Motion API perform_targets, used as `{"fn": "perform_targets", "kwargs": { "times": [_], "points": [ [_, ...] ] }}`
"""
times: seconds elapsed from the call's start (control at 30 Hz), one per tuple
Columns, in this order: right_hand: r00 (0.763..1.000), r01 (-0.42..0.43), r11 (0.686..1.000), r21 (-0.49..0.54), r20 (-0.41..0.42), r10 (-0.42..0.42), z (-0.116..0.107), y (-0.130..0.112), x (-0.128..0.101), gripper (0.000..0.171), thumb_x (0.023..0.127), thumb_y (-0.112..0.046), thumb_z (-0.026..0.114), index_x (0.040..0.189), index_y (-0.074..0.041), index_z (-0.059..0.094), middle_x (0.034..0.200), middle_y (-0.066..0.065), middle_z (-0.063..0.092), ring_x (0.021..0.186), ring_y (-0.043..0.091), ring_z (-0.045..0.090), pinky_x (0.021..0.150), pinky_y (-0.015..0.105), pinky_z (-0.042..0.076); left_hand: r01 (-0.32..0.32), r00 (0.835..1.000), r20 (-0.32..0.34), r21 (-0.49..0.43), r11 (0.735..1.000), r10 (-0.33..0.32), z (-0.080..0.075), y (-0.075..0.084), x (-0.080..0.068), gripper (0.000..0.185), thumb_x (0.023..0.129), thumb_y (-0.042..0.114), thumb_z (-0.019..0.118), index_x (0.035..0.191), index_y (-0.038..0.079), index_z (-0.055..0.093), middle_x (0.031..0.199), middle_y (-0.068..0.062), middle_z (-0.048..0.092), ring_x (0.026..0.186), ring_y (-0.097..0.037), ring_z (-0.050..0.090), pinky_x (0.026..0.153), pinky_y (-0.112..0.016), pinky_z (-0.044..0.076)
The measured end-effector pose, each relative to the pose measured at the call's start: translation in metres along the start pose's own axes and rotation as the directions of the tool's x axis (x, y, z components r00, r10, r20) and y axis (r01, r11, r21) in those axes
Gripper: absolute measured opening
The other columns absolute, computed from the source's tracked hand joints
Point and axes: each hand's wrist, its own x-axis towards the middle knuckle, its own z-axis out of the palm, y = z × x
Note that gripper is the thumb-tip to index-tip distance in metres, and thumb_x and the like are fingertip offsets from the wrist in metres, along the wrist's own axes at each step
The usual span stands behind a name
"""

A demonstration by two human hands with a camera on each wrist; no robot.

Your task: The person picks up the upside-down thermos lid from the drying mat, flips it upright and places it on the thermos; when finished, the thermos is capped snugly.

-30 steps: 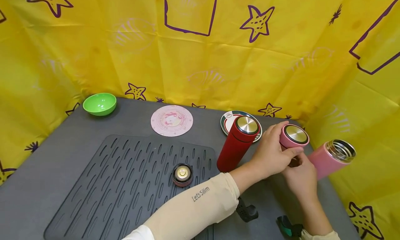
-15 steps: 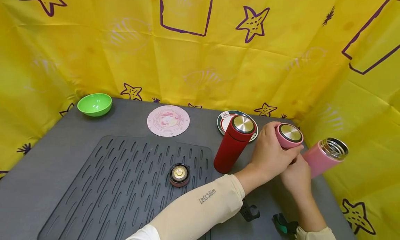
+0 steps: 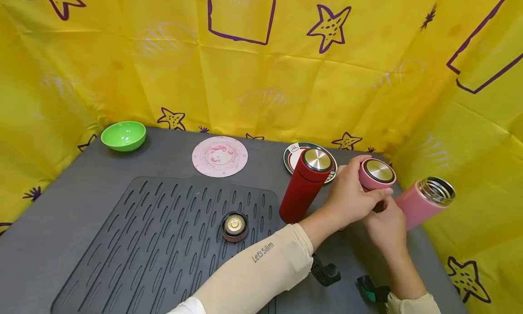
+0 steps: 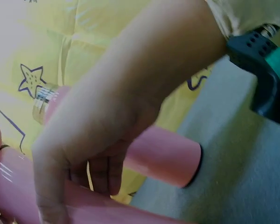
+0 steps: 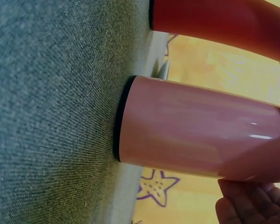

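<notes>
"Capped flask [image 3: 377, 174], the pink one: where does it stand?"

"Upright at the right end of the table [image 3: 81, 191], between the red flask [image 3: 304, 187] and the open flask [image 3: 425, 200]. The right wrist view shows its base [image 5: 123, 121] flat on the grey top."

"Who has hold of it?"

"Both hands. The left hand [image 3: 351, 198] reaches across and curls its fingers and thumb round the cap [image 3: 379, 171]. The right hand [image 3: 386, 225] sits lower and wraps the body. In the left wrist view its fingers [image 4: 100, 170] lie over the pink wall."

"So which step is this, by your reckoning?"

"I judge it a turn of the cap, one hand on the top and the other steadying the body. Whether the cap is going on or coming off, I cannot tell. No gap or thread shows under it."

"What would the next move ask for?"

"A firm hold below so the body does not spin on the table, and a level twist above. The red flask is just beside the left knuckles, and the open flask is near the right hand and leaning away. So the elbows need to stay tucked or one of them gets knocked."

"Anything else about?"

"A loose lid [image 3: 234, 226] lies on the ribbed mat [image 3: 163, 241], well apart from the hands. A coaster [image 3: 291, 156] shows behind the red flask."
</notes>
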Motion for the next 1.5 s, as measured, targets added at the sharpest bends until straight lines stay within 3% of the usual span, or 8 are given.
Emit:
{"fn": "perform_targets", "kwargs": {
  "times": [0.33, 0.53, 0.67, 0.83, 1.03, 1.17, 1.37, 1.5],
  "points": [
    [1.0, -0.014, 1.0, 0.023, 0.02, 0.014, 0.003, -0.003, -0.002, 0.04, 0.079, -0.013, 0.074, 0.116, 0.0, 0.064, 0.103, 0.02, 0.069, 0.092, 0.031, 0.062, 0.077, 0.036, 0.047, -0.038, 0.999, -0.017, 0.047, 0.998, 0.039, 0.0, -0.004, -0.005, 0.074, 0.079, 0.03, 0.083, 0.139, 0.014, 0.045, 0.13, 0.001, 0.051, 0.116, -0.009, 0.047, 0.089, -0.018, 0.042],
    [1.0, -0.014, 0.999, 0.052, 0.029, 0.012, 0.004, -0.004, -0.003, 0.041, 0.078, -0.011, 0.075, 0.117, -0.001, 0.064, 0.104, 0.017, 0.069, 0.091, 0.021, 0.062, 0.074, 0.02, 0.045, -0.077, 0.996, -0.032, 0.057, 0.995, 0.079, -0.004, -0.005, -0.006, 0.074, 0.078, 0.027, 0.084, 0.141, 0.013, 0.047, 0.131, -0.002, 0.051, 0.116, -0.008, 0.05, 0.091, -0.017, 0.04],
    [1.0, -0.001, 0.998, 0.062, 0.02, 0.0, 0.004, -0.004, -0.002, 0.041, 0.078, -0.011, 0.075, 0.117, -0.002, 0.065, 0.103, 0.015, 0.07, 0.088, 0.012, 0.059, 0.075, 0.018, 0.044, -0.076, 0.997, -0.016, 0.052, 0.996, 0.077, -0.008, -0.003, -0.005, 0.077, 0.079, 0.027, 0.083, 0.144, 0.016, 0.044, 0.134, -0.001, 0.051, 0.119, -0.008, 0.048, 0.092, -0.019, 0.041],
    [1.0, 0.011, 0.999, 0.053, 0.023, -0.012, 0.003, -0.007, -0.001, 0.038, 0.08, -0.012, 0.074, 0.115, 0.0, 0.065, 0.101, 0.018, 0.069, 0.087, 0.022, 0.059, 0.071, 0.02, 0.044, -0.079, 0.996, -0.032, 0.034, 0.996, 0.08, -0.006, -0.003, -0.007, 0.078, 0.08, 0.026, 0.082, 0.145, 0.015, 0.04, 0.134, -0.003, 0.049, 0.121, -0.01, 0.046, 0.093, -0.022, 0.041],
    [0.998, 0.053, 0.998, 0.041, 0.011, -0.054, 0.005, -0.007, -0.002, 0.031, 0.084, -0.009, 0.07, 0.111, 0.003, 0.06, 0.1, 0.023, 0.065, 0.087, 0.032, 0.056, 0.076, 0.041, 0.044, -0.097, 0.994, -0.043, 0.061, 0.993, 0.1, -0.001, -0.004, -0.011, 0.078, 0.084, 0.03, 0.077, 0.147, 0.015, 0.033, 0.136, -0.004, 0.044, 0.123, -0.012, 0.041, 0.094, -0.022, 0.041],
    [0.991, 0.132, 0.989, 0.059, -0.007, -0.132, 0.007, -0.004, -0.004, 0.029, 0.086, -0.005, 0.066, 0.11, 0.007, 0.056, 0.1, 0.027, 0.062, 0.09, 0.038, 0.055, 0.08, 0.05, 0.04, -0.037, 0.999, -0.026, 0.065, 0.997, 0.038, 0.001, -0.002, -0.015, 0.086, 0.082, 0.03, 0.075, 0.15, 0.015, 0.024, 0.142, -0.003, 0.039, 0.128, -0.014, 0.037, 0.097, -0.028, 0.042],
    [0.979, 0.2, 0.973, 0.119, 0.019, -0.204, 0.007, 0.004, -0.01, 0.05, 0.079, 0.007, 0.07, 0.123, 0.009, 0.047, 0.107, 0.024, 0.059, 0.092, 0.017, 0.053, 0.081, 0.018, 0.039, 0.11, 0.994, 0.018, 0.081, 0.991, -0.112, -0.002, 0.009, -0.038, 0.098, 0.08, 0.034, 0.071, 0.154, 0.019, 0.009, 0.155, 0.002, 0.02, 0.136, -0.015, 0.03, 0.093, -0.045, 0.044],
    [0.982, 0.151, 0.965, 0.213, 0.077, -0.171, 0.004, 0.004, -0.015, 0.07, 0.077, 0.007, 0.074, 0.137, 0.008, 0.037, 0.122, 0.023, 0.052, 0.101, 0.01, 0.05, 0.083, 0.008, 0.038, 0.13, 0.983, 0.121, 0.073, 0.989, -0.138, -0.019, 0.02, -0.062, 0.099, 0.079, 0.029, 0.07, 0.154, 0.019, 0.007, 0.156, 0.003, 0.013, 0.138, -0.016, 0.025, 0.1, -0.045, 0.039]
  ]
}}
